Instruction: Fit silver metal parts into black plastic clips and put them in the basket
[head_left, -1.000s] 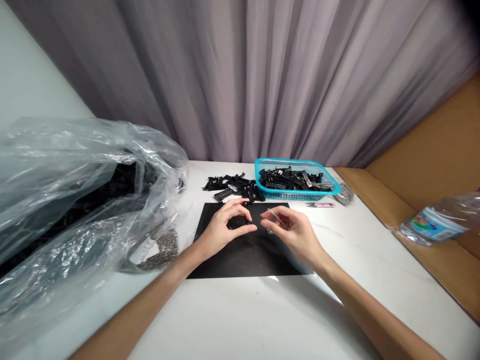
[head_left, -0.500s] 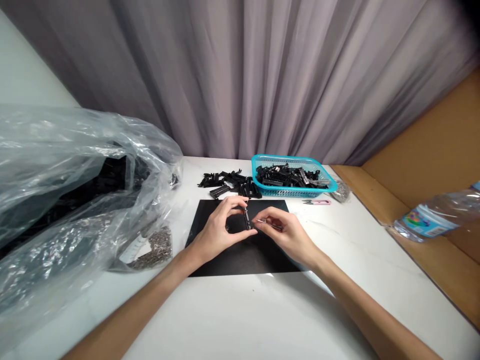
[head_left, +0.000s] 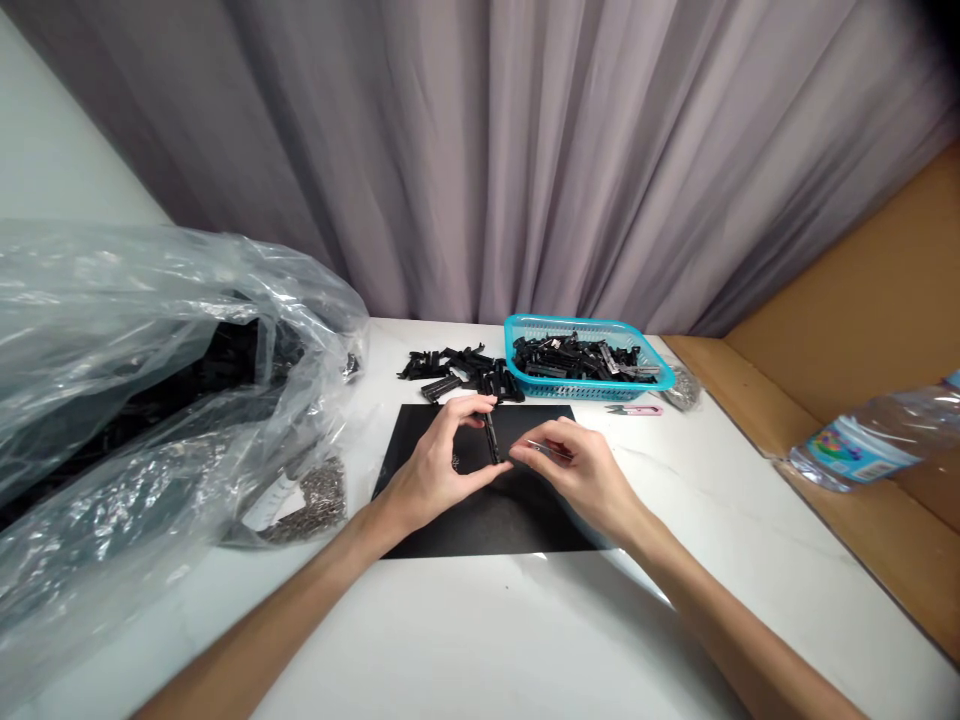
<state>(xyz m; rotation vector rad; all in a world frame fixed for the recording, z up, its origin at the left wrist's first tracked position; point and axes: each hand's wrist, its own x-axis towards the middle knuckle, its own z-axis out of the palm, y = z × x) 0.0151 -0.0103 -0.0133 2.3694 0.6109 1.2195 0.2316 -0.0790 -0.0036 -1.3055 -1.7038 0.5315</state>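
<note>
My left hand grips a narrow black plastic part by its two ends, between thumb and fingers, above a black mat. Just to the right, my right hand is closed in a pinch around a thin metal tool, whose kind I cannot make out. A small gap separates the right fingertips from the black part. Beside the left palm, a few tiny metal bits show on the mat.
Behind the mat lies a pile of black plastic parts. A blue basket holds more, with pink thread snips in front. Clear plastic bags and a bag of small metal pieces stand left; a bottle lies right.
My right hand has drawn slightly to the right, away from the black part. My left hand still holds the part; the view has tipped slightly.
</note>
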